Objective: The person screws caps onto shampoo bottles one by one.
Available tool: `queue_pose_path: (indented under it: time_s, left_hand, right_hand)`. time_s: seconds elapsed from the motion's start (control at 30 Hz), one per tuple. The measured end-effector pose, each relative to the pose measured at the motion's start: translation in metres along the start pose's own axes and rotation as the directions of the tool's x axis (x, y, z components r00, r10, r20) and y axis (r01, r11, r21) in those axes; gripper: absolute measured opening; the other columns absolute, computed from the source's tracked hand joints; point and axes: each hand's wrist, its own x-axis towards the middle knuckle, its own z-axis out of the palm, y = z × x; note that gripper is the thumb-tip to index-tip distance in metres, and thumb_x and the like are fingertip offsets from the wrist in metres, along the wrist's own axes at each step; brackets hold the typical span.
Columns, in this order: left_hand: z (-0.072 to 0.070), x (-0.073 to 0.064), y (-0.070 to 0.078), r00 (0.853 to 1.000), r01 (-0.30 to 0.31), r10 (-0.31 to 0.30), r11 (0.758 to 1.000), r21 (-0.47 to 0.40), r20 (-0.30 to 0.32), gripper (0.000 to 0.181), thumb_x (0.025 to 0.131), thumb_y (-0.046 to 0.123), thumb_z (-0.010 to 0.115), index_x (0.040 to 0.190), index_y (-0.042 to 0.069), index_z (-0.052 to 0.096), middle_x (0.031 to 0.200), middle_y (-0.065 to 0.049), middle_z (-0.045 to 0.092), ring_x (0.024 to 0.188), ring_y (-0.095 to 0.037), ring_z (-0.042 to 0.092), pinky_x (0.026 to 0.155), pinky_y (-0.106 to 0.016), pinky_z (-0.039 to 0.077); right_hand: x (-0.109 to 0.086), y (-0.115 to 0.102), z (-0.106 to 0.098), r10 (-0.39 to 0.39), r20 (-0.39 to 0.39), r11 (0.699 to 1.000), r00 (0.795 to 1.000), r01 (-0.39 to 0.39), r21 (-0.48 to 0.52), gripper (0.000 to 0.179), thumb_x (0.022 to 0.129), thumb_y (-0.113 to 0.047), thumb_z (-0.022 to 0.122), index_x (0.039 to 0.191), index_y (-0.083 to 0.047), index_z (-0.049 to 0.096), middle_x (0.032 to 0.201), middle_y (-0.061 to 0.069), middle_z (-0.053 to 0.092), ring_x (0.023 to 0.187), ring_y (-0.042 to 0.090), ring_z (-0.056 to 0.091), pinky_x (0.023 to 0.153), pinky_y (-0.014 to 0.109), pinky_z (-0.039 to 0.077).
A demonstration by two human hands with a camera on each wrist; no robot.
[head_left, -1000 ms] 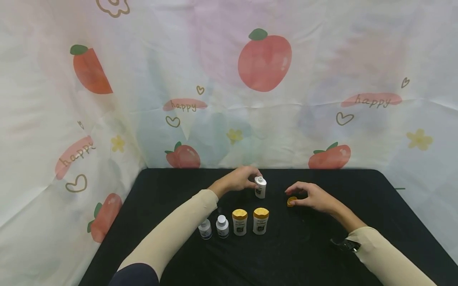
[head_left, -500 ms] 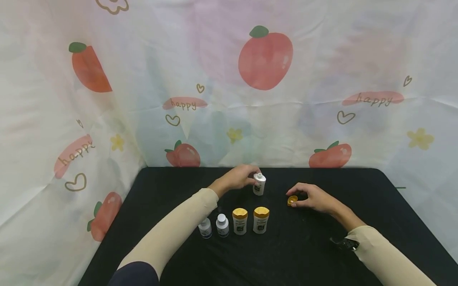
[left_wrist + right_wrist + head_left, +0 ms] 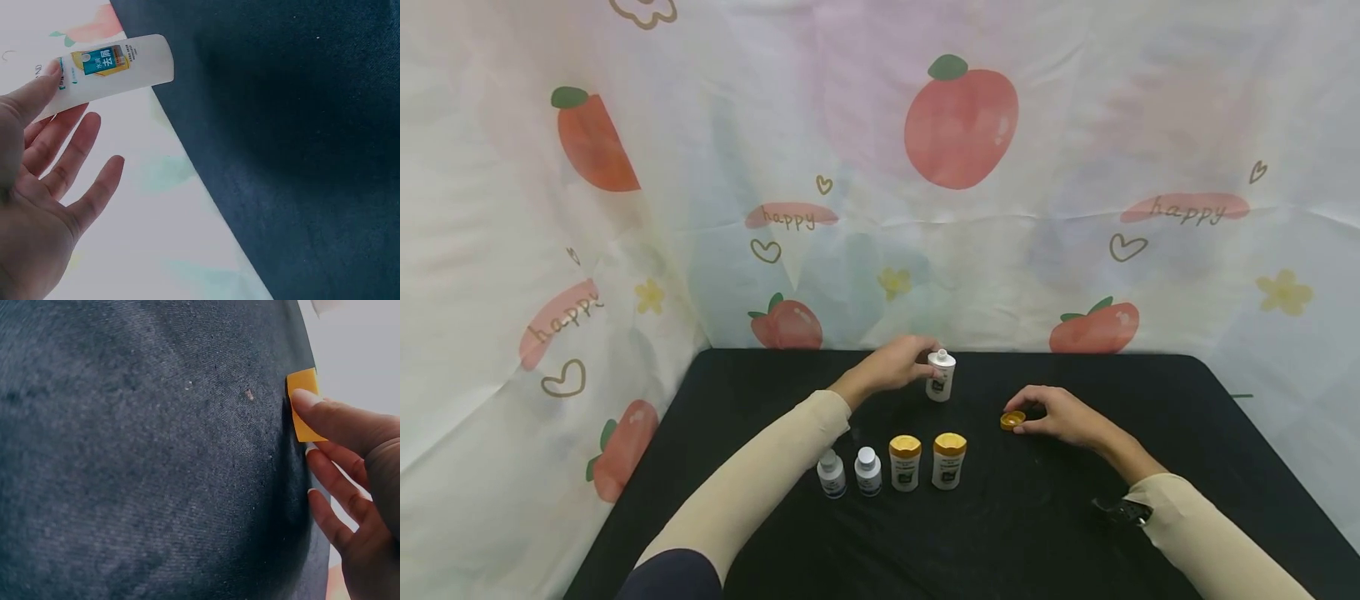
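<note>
My left hand [image 3: 897, 364] pinches a small white shampoo bottle [image 3: 941, 387] near its top, at the back middle of the black table. The bottle has no cap on, and its narrow white neck shows. In the left wrist view the shampoo bottle [image 3: 125, 64] bears a blue and gold label, and its base hangs over the dark cloth. Right of it, my right hand [image 3: 1063, 415] pinches a yellow bottle cap [image 3: 1009, 425] low over the table, hollow side showing. Thumb and fingers hold the yellow cap [image 3: 305, 422] by its edge in the right wrist view.
In front stand two white bottles with yellow caps, the left one [image 3: 905, 465] and the right one [image 3: 950, 462]. Left of them are two small white-capped bottles [image 3: 868, 473] [image 3: 832, 477], one close by my left sleeve. A printed curtain [image 3: 850, 275] hangs behind the table [image 3: 1037, 533].
My left hand has carried the shampoo bottle a little toward the back and left. The yellow cap has tilted in my right hand, so more of its hollow shows.
</note>
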Motion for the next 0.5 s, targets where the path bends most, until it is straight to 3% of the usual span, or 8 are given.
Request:
queue_pose_path:
  time_s: [0.2, 0.5]
  left_hand:
    - [-0.008, -0.009, 0.000, 0.998, 0.031, -0.034, 0.998, -0.057, -0.047, 0.023, 0.100, 0.025, 0.067, 0.117, 0.010, 0.063, 0.106, 0.000, 0.066, 0.094, -0.011, 0.062, 0.080, -0.028, 0.052]
    - [-0.021, -0.023, 0.002, 0.990, -0.010, -0.001, 0.997, -0.077, -0.141, 0.021, 0.099, 0.028, 0.068, 0.113, 0.013, 0.064, 0.103, 0.001, 0.067, 0.095, -0.012, 0.063, 0.079, -0.029, 0.051]
  right_hand:
    - [0.001, -0.002, -0.002, 0.036, -0.005, 0.999, 0.999, -0.036, -0.003, 0.025, 0.090, -0.027, 0.079, 0.111, -0.018, 0.071, 0.107, -0.006, 0.069, 0.099, 0.014, 0.065, 0.088, 0.042, 0.054]
    - [0.000, -0.009, -0.004, 0.073, -0.044, 0.997, 0.996, -0.073, -0.004, 0.025, 0.090, -0.031, 0.078, 0.112, -0.020, 0.070, 0.105, -0.007, 0.069, 0.098, 0.012, 0.065, 0.089, 0.041, 0.054]
